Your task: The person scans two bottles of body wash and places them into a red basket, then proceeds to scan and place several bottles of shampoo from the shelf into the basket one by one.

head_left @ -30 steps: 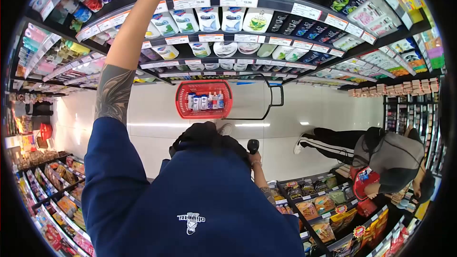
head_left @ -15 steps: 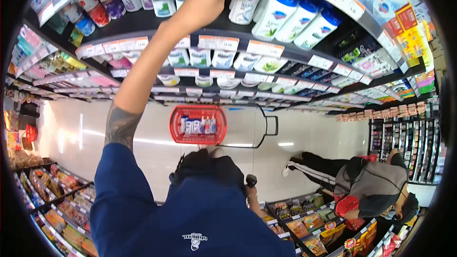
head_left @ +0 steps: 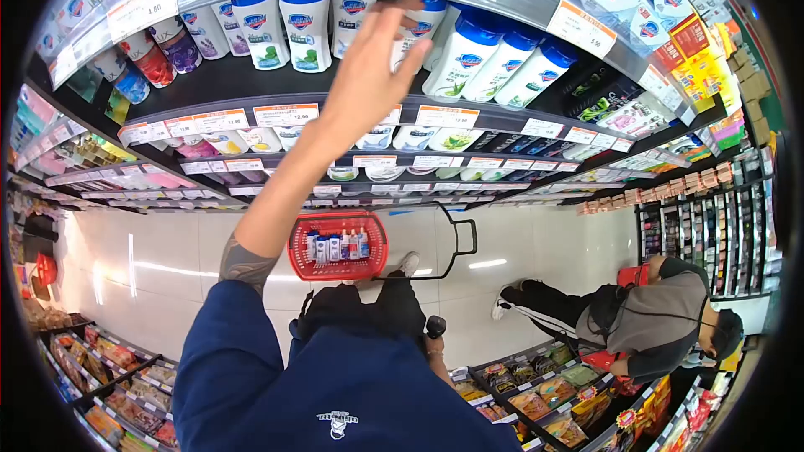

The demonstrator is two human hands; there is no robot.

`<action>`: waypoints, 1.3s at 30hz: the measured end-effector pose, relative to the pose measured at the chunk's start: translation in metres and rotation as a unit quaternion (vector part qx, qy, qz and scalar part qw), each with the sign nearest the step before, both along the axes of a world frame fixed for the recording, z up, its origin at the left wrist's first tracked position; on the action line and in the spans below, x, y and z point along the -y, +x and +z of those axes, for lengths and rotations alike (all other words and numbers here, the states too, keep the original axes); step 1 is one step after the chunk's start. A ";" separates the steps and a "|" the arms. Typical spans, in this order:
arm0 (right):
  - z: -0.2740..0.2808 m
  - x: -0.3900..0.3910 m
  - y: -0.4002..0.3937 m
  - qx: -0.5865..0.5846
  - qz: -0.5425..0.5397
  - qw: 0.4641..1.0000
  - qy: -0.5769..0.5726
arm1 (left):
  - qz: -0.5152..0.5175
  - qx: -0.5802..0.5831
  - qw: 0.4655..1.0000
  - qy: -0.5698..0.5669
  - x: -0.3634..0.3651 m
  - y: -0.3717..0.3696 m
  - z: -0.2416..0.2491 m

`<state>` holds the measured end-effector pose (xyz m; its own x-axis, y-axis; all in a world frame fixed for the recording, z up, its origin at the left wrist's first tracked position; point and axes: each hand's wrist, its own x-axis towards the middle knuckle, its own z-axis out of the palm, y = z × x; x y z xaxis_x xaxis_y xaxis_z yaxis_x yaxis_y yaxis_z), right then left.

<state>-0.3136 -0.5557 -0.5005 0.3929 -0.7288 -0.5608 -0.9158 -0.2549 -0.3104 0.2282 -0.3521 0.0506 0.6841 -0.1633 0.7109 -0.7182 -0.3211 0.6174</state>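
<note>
My left hand point(head_left: 373, 75) is raised at the upper shelf, in front of a row of white body wash bottles with blue caps. Its fingers point up and its thumb stands apart, overlapping a white bottle point(head_left: 423, 21) behind it. Just left of the fingers stands another bottle point(head_left: 347, 25); green-leaf bottles point(head_left: 471, 60) are to the right. Low beside my body, my right hand point(head_left: 436, 350) is closed around a black round-headed object point(head_left: 435, 326), its kind unclear. On the floor ahead of my feet sits a red shopping basket point(head_left: 381, 243) with several bottles inside.
A long black handle point(head_left: 476, 236) extends right of the basket. To the right, a person point(head_left: 649, 318) bends near low snack bins point(head_left: 536, 389) with a red basket. Price tags point(head_left: 452, 115) line the shelf edges; a dark display rack point(head_left: 703, 234) stands at far right.
My left hand has come down and slightly back from the shelf top, its fingers now visible before the bottles. The view has shifted, and the other person's arms have moved.
</note>
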 end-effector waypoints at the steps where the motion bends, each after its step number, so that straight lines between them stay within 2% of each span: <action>1: -0.001 0.003 0.004 -0.004 0.008 1.000 0.009 | -0.012 0.025 1.000 -0.008 0.010 0.005 -0.008; 4: 0.033 0.002 0.040 0.034 -0.022 0.999 0.011 | 0.035 0.035 0.998 0.046 0.036 0.003 -0.008; 6: 0.035 0.006 0.051 0.050 -0.024 0.998 0.008 | 0.049 0.041 0.997 0.053 0.050 0.002 -0.007; 9: 0.032 0.012 0.067 0.046 0.008 0.999 0.003 | 0.043 -0.021 0.999 0.026 0.059 -0.001 -0.006; 15: 0.055 0.003 0.080 0.014 0.047 0.998 0.032 | -0.033 -0.054 0.994 -0.093 0.055 -0.011 -0.026; 16: 0.057 0.001 0.079 0.015 0.050 0.998 0.028 | -0.017 -0.023 0.999 -0.038 0.046 -0.019 -0.026; 19: 0.064 0.001 0.086 0.018 0.063 0.998 0.021 | -0.019 0.059 0.994 -0.086 0.023 -0.048 -0.026; 21: 0.070 -0.001 0.082 0.009 0.058 0.998 0.031 | -0.046 0.039 0.983 -0.173 -0.011 -0.080 -0.015; 23: 0.074 -0.001 0.088 0.002 0.044 0.998 0.053 | -0.107 0.001 0.920 -0.378 -0.037 -0.113 -0.013; 25: 0.072 -0.003 0.092 0.004 0.027 0.998 0.048 | -0.102 -0.050 0.844 -0.524 -0.052 -0.145 -0.015; 27: 0.066 -0.001 0.091 -0.007 0.023 0.998 0.051 | -0.093 -0.217 0.825 -0.513 -0.068 -0.174 -0.040; 28: 0.067 -0.001 0.094 -0.015 0.040 0.998 0.047 | -0.032 -0.312 0.817 -0.484 -0.079 -0.186 -0.078; 31: 0.066 0.000 0.102 0.030 0.053 0.997 0.042 | 0.037 -0.521 0.741 -0.422 -0.081 -0.205 -0.140; 33: 0.077 0.000 0.113 0.070 0.068 0.994 0.043 | 0.051 -0.592 0.683 -0.425 -0.086 -0.217 -0.171; 36: 0.099 -0.005 0.148 0.140 0.101 0.985 0.019 | 0.050 -0.619 0.649 -0.440 -0.096 -0.222 -0.175; 39: 0.136 -0.020 0.190 0.252 0.123 0.959 0.033 | 0.055 -0.579 0.679 -0.448 -0.102 -0.207 -0.158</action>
